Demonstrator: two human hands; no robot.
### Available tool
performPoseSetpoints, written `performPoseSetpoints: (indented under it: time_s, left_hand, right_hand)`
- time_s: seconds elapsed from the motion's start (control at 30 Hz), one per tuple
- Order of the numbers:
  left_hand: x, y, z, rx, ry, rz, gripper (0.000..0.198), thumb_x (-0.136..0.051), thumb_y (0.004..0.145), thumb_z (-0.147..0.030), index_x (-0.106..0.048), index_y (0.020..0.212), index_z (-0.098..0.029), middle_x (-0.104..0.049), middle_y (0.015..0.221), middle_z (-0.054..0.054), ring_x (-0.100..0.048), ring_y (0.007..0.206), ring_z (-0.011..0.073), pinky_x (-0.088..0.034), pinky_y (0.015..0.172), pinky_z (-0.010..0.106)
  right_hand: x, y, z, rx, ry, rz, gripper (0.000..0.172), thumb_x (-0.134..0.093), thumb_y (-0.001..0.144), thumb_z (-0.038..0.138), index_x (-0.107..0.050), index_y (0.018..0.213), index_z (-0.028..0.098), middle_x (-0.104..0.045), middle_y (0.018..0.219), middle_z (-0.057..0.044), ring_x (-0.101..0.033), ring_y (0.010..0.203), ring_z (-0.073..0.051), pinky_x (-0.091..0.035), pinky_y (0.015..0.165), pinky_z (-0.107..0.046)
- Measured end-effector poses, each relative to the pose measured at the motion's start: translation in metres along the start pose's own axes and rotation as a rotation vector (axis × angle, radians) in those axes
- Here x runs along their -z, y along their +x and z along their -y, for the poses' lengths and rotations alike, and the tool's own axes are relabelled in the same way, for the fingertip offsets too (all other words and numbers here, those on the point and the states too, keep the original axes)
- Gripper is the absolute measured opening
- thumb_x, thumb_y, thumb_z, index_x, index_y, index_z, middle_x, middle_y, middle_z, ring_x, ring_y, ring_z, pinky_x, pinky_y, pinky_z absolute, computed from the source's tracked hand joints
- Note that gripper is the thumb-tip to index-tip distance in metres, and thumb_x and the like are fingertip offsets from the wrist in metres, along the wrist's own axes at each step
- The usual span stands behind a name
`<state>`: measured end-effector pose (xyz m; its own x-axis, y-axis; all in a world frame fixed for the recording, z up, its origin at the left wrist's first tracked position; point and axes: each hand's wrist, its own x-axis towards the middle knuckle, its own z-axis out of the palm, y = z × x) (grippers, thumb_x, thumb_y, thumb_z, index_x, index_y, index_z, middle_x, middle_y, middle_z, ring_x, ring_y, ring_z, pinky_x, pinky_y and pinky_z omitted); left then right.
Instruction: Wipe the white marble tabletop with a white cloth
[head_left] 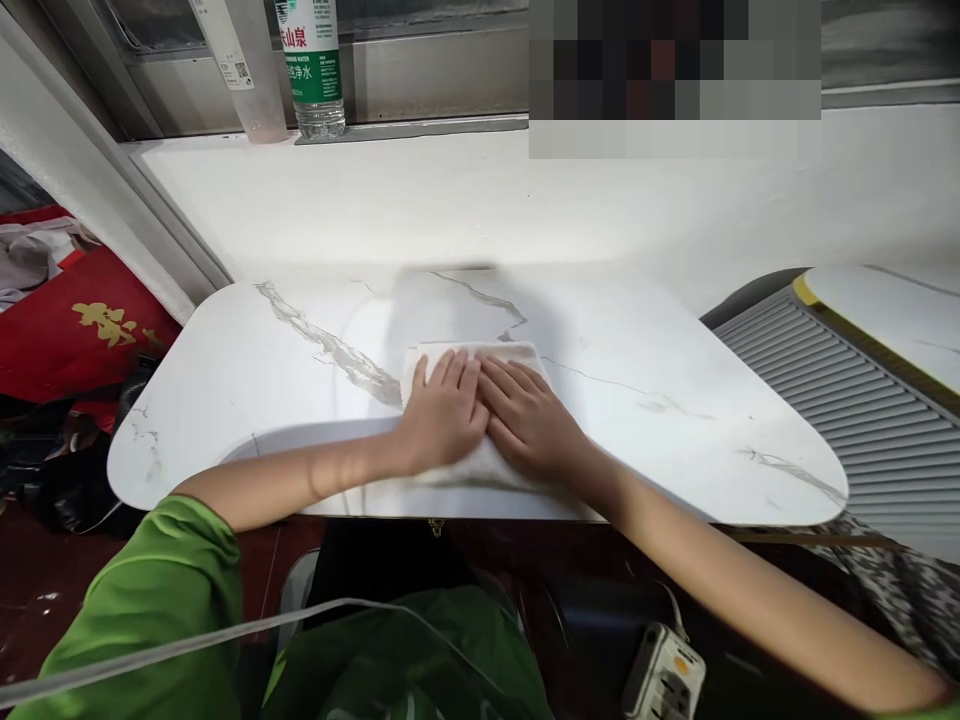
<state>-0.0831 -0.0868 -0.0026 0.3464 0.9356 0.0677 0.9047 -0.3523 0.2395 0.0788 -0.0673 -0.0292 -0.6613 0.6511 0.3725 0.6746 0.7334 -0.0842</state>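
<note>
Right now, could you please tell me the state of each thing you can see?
White cloth: folded, flat on the marble table.
Left hand: open, palm down on the cloth.
Right hand: open, palm down on the cloth.
Water bottle: upright on the window sill, cap out of view.
Power strip: below the table edge.

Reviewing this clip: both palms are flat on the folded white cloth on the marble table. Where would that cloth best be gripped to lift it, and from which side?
Probably the far edge of the folded white cloth, pinched from the window side. It lies flat on the marble table, and the left hand and right hand cover its middle and near part, leaving only that far strip and its corners exposed.
</note>
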Motion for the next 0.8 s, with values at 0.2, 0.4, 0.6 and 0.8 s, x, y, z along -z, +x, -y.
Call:
performPoseSetpoints:
  time_s: [0.2, 0.4, 0.6, 0.8]
  left_hand:
    - [-0.006, -0.029, -0.026, -0.146, -0.001, 0.027, 0.061, -0.033, 0.098, -0.027, -0.031, 0.154, -0.003, -0.032, 0.162, 0.017, -0.023, 0.153, 0.0291, -0.01, 0.126, 0.056]
    - [-0.003, 0.022, -0.011, -0.028, -0.051, 0.029, 0.057, -0.031, 0.098, -0.022, -0.033, 0.153, -0.005, -0.034, 0.161, 0.017, -0.026, 0.152, 0.0265, -0.011, 0.126, 0.053]
    - [-0.001, 0.112, 0.032, 0.067, -0.108, -0.082, 0.051, -0.031, 0.098, -0.018, -0.041, 0.147, -0.009, -0.045, 0.154, 0.014, -0.035, 0.147, 0.0228, -0.014, 0.126, 0.048]
    - [-0.001, 0.179, 0.067, 0.052, -0.111, -0.128, 0.046, -0.032, 0.097, -0.018, -0.05, 0.139, -0.013, -0.053, 0.148, 0.012, -0.043, 0.14, 0.0225, -0.019, 0.123, 0.045]
  right_hand:
    - [0.018, -0.046, 0.02, 0.031, -0.087, -0.017, 0.058, -0.032, 0.096, 0.024, -0.04, 0.15, 0.004, -0.051, 0.148, -0.022, -0.041, 0.142, -0.032, -0.038, 0.115, -0.052]
    - [0.006, -0.001, -0.023, -0.011, 0.012, 0.023, 0.054, -0.028, 0.099, 0.026, -0.045, 0.148, 0.012, -0.053, 0.147, -0.017, -0.046, 0.139, -0.031, -0.04, 0.113, -0.051]
    - [-0.018, 0.084, -0.086, -0.082, 0.098, 0.026, 0.051, -0.031, 0.096, 0.023, -0.052, 0.142, 0.015, -0.056, 0.146, -0.013, -0.05, 0.134, -0.029, -0.039, 0.112, -0.049]
    - [-0.038, 0.137, -0.129, -0.18, 0.106, 0.034, 0.051, -0.03, 0.093, 0.02, -0.055, 0.137, 0.014, -0.054, 0.148, -0.012, -0.048, 0.137, -0.029, -0.034, 0.115, -0.05]
